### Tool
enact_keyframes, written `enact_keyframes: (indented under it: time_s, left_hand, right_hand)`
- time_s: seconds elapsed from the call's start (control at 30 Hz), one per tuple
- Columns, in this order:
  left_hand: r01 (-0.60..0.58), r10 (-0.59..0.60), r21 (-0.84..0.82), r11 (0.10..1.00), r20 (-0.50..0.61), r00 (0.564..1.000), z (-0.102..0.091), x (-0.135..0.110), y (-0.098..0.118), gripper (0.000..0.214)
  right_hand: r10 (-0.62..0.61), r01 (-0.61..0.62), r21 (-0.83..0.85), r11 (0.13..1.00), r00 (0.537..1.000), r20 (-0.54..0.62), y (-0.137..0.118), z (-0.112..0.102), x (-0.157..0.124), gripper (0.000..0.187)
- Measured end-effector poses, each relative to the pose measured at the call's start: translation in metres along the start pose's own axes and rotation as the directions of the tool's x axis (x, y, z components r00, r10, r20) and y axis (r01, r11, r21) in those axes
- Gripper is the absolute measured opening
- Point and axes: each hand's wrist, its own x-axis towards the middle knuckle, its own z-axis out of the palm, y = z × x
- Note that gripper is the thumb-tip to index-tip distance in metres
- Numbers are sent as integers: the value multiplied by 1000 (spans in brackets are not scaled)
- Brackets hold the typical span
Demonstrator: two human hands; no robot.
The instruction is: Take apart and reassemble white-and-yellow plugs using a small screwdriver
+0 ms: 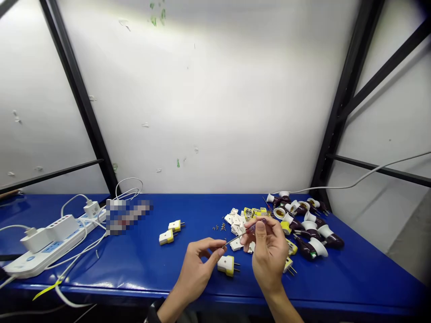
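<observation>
Screwdriver (236, 238) — light, stiff, thin shaft, best held by dark handle — pinched in right hand (266, 253); left hand (197, 269) narrow beside tip, yellow-and-white plug (226, 265) just beneath.

Right hand (266, 253), lamp holders (311, 233) blocking rightward

Bare hands on show: left hand (195, 274), right hand (267, 256). Forearms (284, 305) bare too, down to frame edge. And there, black band (154, 312) on left wrist, partly cut off: watch or strap, too dark to tell.
</observation>
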Motion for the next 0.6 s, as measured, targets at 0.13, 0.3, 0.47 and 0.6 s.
enact_keyframes:
  time_s: [0.13,0.3,0.47,0.6]
  left_hand:
    - [-80,84,107,991,-39,996,-1,0,0,15]
    - [-280,291,288,916,4,957,-2,0,-7,22]
    - [-302,278,363,881,119,953,1,-2,-12,31]
    - [-221,181,395,892,136,974,3,-1,-13,30]
  right_hand:
    - [-12,13,-44,999,999,31,-1,2,0,24]
    - [-37,55,-106,993,986,164,3,1,-2,21]
    - [7,79,-244,967,943,334,17,-6,-3,16]
    - [12,136,-336,932,915,404,25,-7,0,16]
